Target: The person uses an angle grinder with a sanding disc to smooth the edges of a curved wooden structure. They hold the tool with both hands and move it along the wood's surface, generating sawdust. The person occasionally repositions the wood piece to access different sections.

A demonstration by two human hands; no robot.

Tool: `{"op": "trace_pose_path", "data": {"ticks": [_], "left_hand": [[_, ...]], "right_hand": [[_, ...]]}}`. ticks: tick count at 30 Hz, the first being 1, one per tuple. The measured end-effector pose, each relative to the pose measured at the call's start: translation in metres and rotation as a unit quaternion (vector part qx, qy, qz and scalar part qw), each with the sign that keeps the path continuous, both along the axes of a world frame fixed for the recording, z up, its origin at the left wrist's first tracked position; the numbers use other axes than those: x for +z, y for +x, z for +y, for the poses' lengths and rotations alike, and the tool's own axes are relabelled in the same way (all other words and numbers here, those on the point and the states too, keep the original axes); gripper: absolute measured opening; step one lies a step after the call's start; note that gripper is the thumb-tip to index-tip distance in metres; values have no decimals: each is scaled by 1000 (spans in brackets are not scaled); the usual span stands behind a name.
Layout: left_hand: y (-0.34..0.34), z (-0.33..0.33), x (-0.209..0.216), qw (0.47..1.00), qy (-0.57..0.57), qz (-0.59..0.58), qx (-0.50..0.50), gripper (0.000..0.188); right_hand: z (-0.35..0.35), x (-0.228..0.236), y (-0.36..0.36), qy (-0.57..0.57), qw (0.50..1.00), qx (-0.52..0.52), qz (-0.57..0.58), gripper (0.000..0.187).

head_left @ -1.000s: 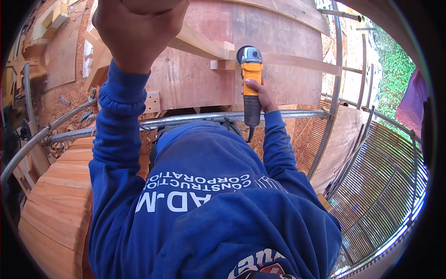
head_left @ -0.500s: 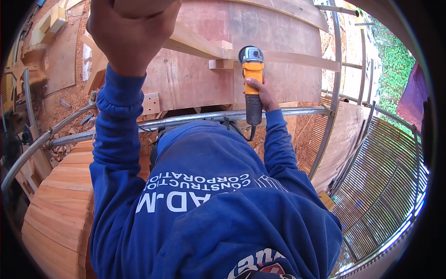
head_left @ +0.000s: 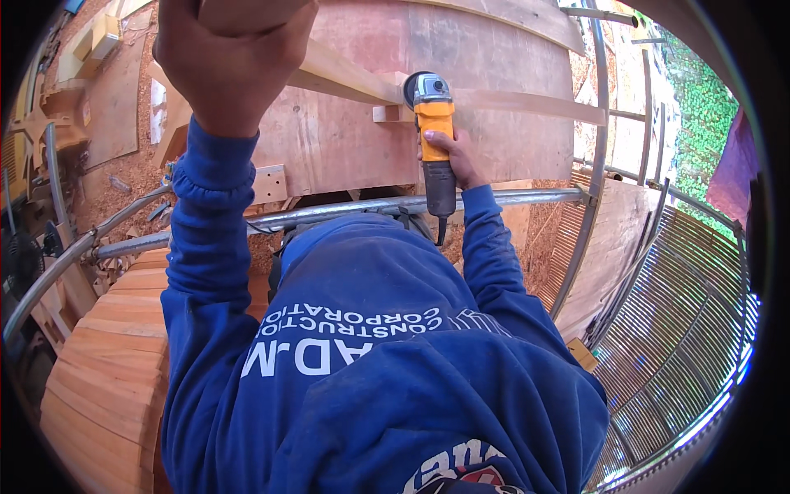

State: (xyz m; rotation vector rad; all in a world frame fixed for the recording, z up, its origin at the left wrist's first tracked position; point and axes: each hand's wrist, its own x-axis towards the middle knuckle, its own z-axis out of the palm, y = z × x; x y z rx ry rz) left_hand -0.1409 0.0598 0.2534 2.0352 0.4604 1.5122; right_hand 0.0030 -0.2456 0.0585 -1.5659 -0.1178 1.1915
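My left hand [head_left: 234, 74], large at the upper left, is closed around one end of a long pale wooden strip [head_left: 350, 78]. From there the strip slants down to the right across a reddish plywood surface [head_left: 346, 152]. A small wood block [head_left: 393, 114] lies beneath it. My right hand [head_left: 461, 156] grips the yellow body of an angle grinder [head_left: 436, 119], fingers wrapped around it. The grinder's metal head and dark disc are at the strip, with the disc at its left side; whether they touch, I cannot tell. Its black handle and cord point back toward me.
A metal pipe [head_left: 518, 196] runs between my body and the plywood. Stacked planks [head_left: 107, 337] lie at the lower left, with wood offcuts [head_left: 103, 37] at the far left. Upright pipes and a slatted panel [head_left: 658, 346] stand on the right, beyond a leaning board [head_left: 605, 255].
My right hand has moved the grinder slightly left and away from me along the strip, and its head has turned a little left. My left hand keeps its hold, almost unmoved.
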Motion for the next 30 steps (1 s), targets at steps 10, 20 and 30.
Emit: {"op": "trace_pose_path", "data": {"ticks": [10,20,30], "left_hand": [[1,0,1,1000,3,-17,-11,54],[-8,7,-9,998,-12,13,63,64],[-6,9,-12,996,17,15,86,63]], "right_hand": [[-4,6,1,-10,1000,-12,9,36],[-4,3,6,-19,999,-25,7,39],[1,4,2,-10,1000,-12,1,43]]}}
